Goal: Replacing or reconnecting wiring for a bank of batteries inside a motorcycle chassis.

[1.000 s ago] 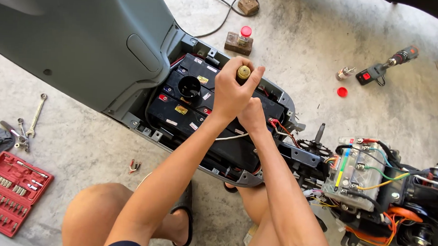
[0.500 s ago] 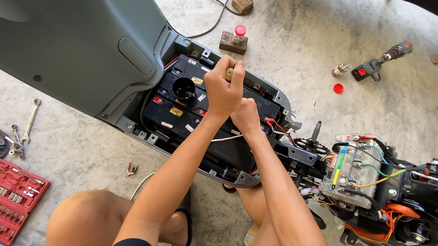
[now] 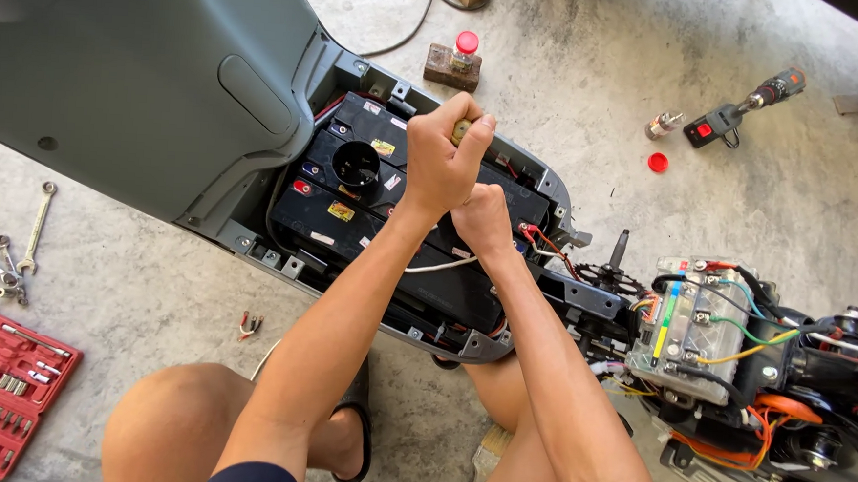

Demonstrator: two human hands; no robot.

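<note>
Your left hand [image 3: 441, 159] grips a screwdriver handle [image 3: 462, 127] over the battery tray [image 3: 359, 81] packed with black batteries [image 3: 353, 203]; your right hand [image 3: 482, 219], closed, rests there.

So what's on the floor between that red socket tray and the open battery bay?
In the head view, between the red socket tray and the battery bay lie bare concrete, the person's knee and one small red-tipped wire piece.

Raised grey seat [image 3: 115, 68] blocks left; controller wiring [image 3: 708, 329] crowds right; bare concrete floor [image 3: 575, 73] ahead.
</note>
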